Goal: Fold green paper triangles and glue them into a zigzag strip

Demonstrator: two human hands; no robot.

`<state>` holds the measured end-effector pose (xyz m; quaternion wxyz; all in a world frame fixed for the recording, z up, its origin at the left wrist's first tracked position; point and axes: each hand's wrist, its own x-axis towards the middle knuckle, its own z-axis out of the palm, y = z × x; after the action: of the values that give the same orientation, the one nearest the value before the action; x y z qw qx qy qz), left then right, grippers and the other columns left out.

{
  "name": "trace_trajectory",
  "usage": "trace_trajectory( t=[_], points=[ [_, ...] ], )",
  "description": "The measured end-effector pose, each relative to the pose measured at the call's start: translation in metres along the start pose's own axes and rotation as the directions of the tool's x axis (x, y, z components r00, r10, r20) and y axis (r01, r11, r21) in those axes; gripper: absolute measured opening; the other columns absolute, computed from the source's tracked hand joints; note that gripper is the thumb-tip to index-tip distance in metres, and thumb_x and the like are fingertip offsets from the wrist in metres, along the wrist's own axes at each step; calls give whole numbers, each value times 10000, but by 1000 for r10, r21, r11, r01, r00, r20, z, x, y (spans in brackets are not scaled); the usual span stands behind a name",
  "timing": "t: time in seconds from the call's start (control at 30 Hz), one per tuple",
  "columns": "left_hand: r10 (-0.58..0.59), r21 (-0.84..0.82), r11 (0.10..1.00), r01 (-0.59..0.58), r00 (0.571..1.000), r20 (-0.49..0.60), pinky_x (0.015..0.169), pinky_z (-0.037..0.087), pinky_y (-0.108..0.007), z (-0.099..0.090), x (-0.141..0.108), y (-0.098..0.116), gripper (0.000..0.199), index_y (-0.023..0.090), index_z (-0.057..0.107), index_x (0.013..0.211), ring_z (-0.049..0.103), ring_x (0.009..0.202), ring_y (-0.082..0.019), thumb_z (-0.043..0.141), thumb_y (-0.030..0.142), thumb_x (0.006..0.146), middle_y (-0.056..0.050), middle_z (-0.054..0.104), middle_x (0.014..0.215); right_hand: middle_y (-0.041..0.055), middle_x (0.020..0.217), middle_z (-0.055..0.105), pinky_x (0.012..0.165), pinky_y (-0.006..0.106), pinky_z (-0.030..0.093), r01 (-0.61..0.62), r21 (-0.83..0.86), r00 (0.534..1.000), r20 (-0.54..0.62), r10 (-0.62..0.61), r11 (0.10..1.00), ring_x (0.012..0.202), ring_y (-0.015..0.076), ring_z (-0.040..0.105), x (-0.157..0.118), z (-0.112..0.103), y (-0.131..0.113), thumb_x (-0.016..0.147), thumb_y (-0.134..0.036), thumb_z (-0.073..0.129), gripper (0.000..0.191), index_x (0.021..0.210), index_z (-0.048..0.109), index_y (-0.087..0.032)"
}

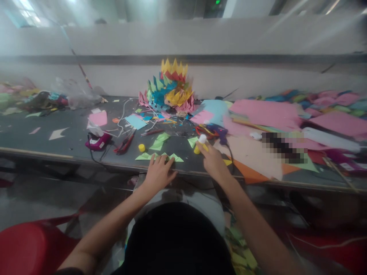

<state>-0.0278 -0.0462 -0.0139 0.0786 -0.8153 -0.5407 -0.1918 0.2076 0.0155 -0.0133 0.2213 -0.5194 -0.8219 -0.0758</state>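
The fingers of the left hand (160, 170) lie spread, gripping nothing, over a folded green paper strip (143, 156) along the bench's (69, 144) six-o'clock edge, apparently steadying it. Towards two o'clock, the right hand's (212, 159) fingers curl closed around a glue stick (202, 138), probably uncapped: a yellow cap (141, 148) sits towards ten o'clock.

Kinda dim and hazy tbh. Highlights are blown out by glare (27, 13) far beyond and left of the left grip (160, 170); pale streaks (332, 7) are smeared far beyond the right grip (211, 159). Under the worktop (69, 143), below both, it's sunk in shadow. Edges are stretched and blurred, and a patch (283, 148) right of the right grip is pixelated.
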Motion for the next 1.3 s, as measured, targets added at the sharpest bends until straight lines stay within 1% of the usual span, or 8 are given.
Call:
trace_trajectory(
  t=[0.23, 0.4, 0.47, 0.53, 0.67, 0.8, 1.1, 1.3],
  points=[
    [-34, -4, 999, 35, 997, 67, 1087, 195, -496, -2, -1, 12, 503, 180, 474, 1252, 411, 1213, -269, 445, 469, 843, -118, 487, 1297, 108, 1120, 569, 846, 393, 451, 106, 15, 987, -124, -103, 994, 987, 240, 543, 13, 5, 5, 805, -69, 387, 480, 1220, 549, -249],
    [-53, -24, 998, 55, 996, 77, 1102, 125, -525, 0, -1, 21, 546, 156, 431, 1282, 424, 1207, -259, 441, 474, 838, -118, 502, 1291, 88, 973, 648, 810, 354, 463, 111, 301, 966, -257, -32, 947, 885, 221, 588, 18, 0, -11, 845, -210, 442, 323, 1133, 589, -204],
    [-56, -26, 998, 58, 996, 72, 1104, 115, -529, 2, -2, 22, 526, 167, 444, 1268, 418, 1217, -259, 445, 469, 837, -113, 496, 1304, 74, 921, 670, 738, 323, 479, 43, 465, 973, -221, 69, 884, 804, 207, 609, 23, 0, -18, 837, -308, 485, 302, 1087, 601, -184],
    [-56, -26, 998, 58, 996, 70, 1103, 130, -521, 3, -4, 21, 506, 175, 456, 1254, 413, 1226, -258, 441, 465, 839, -106, 486, 1319, 61, 838, 682, 663, 298, 478, -35, 589, 987, -109, 122, 807, 723, 194, 617, 29, 3, -25, 826, -380, 497, 315, 1024, 620, -168],
    [-63, -29, 997, 65, 995, 72, 1099, 168, -501, 5, -7, 20, 500, 169, 457, 1253, 397, 1248, -255, 418, 462, 850, -101, 458, 1352, 53, 778, 682, 619, 278, 468, -83, 696, 993, 116, 2, 714, 676, 183, 616, 38, 13, -32, 806, -411, 508, 310, 925, 636, -156],
    [-66, -38, 997, 69, 995, 74, 1097, 177, -494, 6, -8, 19, 503, 165, 455, 1255, 384, 1261, -249, 407, 465, 853, -97, 445, 1366, 47, 762, 681, 624, 272, 464, -87, 697, 976, 203, -80, 712, 688, 183, 608, 39, 19, -35, 797, -395, 524, 286, 908, 636, -156],
    [-62, -36, 997, 65, 995, 78, 1089, 188, -495, 5, -8, 18, 499, 168, 464, 1245, 384, 1259, -240, 421, 465, 847, -99, 446, 1365, 41, 793, 676, 636, 262, 445, -70, 701, 955, 252, -155, 710, 703, 179, 603, 38, 16, -41, 800, -372, 514, 268, 937, 613, -165],
    [-64, -37, 997, 67, 995, 82, 1092, 189, -489, 3, -9, 19, 507, 165, 465, 1255, 385, 1261, -243, 418, 467, 850, -102, 440, 1370, 23, 703, 635, 559, 239, 379, -38, 572, 963, 240, -122, 819, 590, 145, 545, 40, 22, -36, 811, -409, 492, 280, 894, 593, -161]
  ],
)
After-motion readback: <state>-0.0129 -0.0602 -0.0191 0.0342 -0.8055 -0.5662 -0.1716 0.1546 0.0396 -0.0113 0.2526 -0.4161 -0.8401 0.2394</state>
